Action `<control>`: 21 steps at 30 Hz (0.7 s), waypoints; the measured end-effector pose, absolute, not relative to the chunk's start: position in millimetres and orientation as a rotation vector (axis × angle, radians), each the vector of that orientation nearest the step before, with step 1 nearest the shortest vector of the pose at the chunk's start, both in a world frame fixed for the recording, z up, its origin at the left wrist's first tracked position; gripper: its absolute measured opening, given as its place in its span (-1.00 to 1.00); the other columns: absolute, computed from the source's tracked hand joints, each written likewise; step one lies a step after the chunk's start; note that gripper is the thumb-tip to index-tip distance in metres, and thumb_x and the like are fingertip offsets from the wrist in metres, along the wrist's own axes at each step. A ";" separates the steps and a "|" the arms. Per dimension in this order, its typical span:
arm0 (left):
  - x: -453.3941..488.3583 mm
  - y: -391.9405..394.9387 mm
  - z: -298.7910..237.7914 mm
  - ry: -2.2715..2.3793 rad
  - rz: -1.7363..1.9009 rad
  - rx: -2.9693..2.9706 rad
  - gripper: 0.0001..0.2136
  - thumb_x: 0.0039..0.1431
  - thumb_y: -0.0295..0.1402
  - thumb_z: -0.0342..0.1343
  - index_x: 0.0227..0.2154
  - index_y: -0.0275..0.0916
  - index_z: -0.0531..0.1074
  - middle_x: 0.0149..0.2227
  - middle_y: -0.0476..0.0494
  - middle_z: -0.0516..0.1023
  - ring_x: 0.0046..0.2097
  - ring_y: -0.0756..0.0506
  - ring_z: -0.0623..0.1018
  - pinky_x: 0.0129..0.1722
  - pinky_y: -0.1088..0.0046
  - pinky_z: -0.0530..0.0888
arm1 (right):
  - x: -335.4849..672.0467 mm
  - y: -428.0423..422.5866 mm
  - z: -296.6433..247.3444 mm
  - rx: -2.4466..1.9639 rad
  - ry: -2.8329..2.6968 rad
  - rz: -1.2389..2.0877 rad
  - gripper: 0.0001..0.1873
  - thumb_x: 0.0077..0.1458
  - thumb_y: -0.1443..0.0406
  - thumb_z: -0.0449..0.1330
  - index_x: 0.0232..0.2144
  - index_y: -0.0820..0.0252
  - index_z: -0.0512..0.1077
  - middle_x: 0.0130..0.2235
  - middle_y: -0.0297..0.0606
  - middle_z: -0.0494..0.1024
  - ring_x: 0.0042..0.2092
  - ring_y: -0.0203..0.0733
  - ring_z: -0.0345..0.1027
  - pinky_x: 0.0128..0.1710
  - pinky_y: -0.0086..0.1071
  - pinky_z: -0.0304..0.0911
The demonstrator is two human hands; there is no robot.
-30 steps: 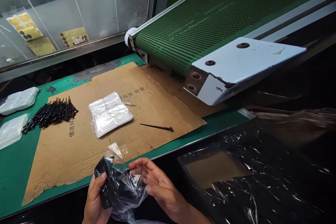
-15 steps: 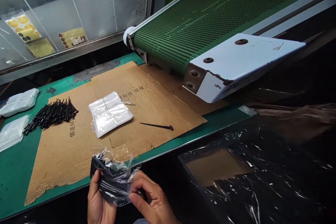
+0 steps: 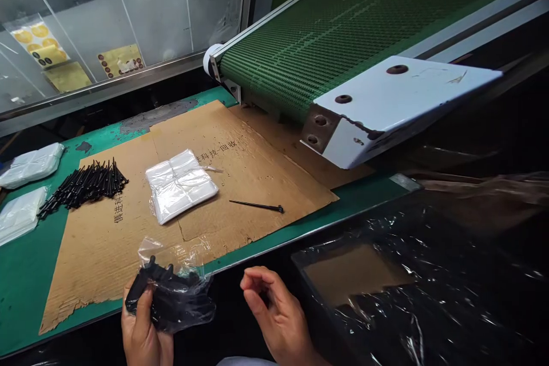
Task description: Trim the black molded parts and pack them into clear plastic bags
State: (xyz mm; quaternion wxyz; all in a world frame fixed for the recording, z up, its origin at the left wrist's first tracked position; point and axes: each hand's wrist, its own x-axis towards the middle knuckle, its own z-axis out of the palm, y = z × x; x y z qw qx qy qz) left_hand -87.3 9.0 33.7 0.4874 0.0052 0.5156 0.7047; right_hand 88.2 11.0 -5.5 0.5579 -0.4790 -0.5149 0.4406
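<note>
Since the earlier frame, the right hand [image 3: 274,311] has let go of the bag and moved off to the lower right, its fingers loosely curled around nothing, so that grip is released. The left hand [image 3: 143,329] has shifted a little toward the left of the frame, and its grip is closed around a clear plastic bag [image 3: 184,257] bunched with black pins [image 3: 171,300]. The bundle sits at the bottom of the frame, over the near edge of the desk. Its long axis runs roughly sideways, along that edge, while the bag's loose clear end points up and away toward the cardboard sheet [image 3: 253,174]. Whether the bag is closed cannot be told.

One bagful is in hand; a loose pile of black pins [image 3: 83,186] lies at the left of the cardboard, and a single pin [image 3: 257,206] lies apart from it at centre. Between them sits a stack of clear bags [image 3: 180,186]. Two white plastic packets [image 3: 30,166] lie at the left edge on the green desk [image 3: 360,200]. At lower right is a dark tray [image 3: 412,280] covered in cling film. Beyond, a green conveyor belt [image 3: 343,40] ends at a white metal bracket [image 3: 398,103], and yellow sticker sheets [image 3: 38,43] show behind glass at upper left.
</note>
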 end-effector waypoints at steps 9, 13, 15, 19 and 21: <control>-72.7 0.0 38.8 1.131 1.413 0.344 -0.63 -0.26 -0.32 0.34 -0.30 -0.12 0.41 -0.46 0.00 0.50 -0.38 -0.10 0.52 -0.35 0.46 0.43 | 71.3 17.3 7.5 -0.677 -1.720 1.675 -0.72 0.06 0.32 0.06 -0.15 0.26 0.35 -0.46 -0.36 0.43 -0.45 -0.28 0.32 -0.43 -0.46 0.26; -67.0 1.3 34.1 1.136 1.300 0.225 -0.46 -0.18 -0.35 0.32 -0.06 -0.08 0.32 -0.28 -0.08 0.55 -0.24 -0.14 0.53 -0.20 0.38 0.41 | 77.7 9.5 12.3 -0.893 -1.763 1.577 -0.82 -0.03 0.38 0.05 -0.64 0.19 0.23 -0.60 -0.45 0.19 -0.54 -0.37 0.04 -0.57 -0.51 0.01; -64.0 0.9 30.4 1.109 1.228 0.206 -0.56 -0.16 -0.34 0.31 -0.14 -0.16 0.40 -0.30 -0.09 0.55 -0.29 -0.09 0.52 -0.25 0.45 0.40 | 83.0 8.2 13.4 -0.942 -1.805 1.454 -0.84 -0.10 0.40 0.08 -0.64 0.18 0.20 -0.59 -0.44 0.19 -0.52 -0.35 0.03 -0.55 -0.48 0.00; -65.2 -3.0 29.2 1.003 1.019 0.178 -0.66 -0.14 -0.25 0.31 -0.25 -0.22 0.49 -0.59 0.06 0.41 -0.57 0.11 0.34 -0.56 0.63 0.25 | 87.6 16.5 9.6 -0.561 -1.847 1.843 -0.79 -0.05 0.39 0.03 -0.67 0.21 0.15 -0.62 -0.46 0.15 -0.57 -0.42 0.00 -0.58 -0.51 -0.04; -68.3 -6.6 29.9 0.963 0.953 0.261 -0.62 -0.15 -0.20 0.31 -0.22 -0.22 0.48 -0.61 0.07 0.38 -0.57 0.12 0.32 -0.58 0.63 0.23 | 85.3 18.5 4.9 -0.474 -1.652 2.139 -0.80 -0.04 0.32 0.10 -0.64 0.25 0.23 -0.61 -0.47 0.18 -0.57 -0.45 0.04 -0.58 -0.54 -0.03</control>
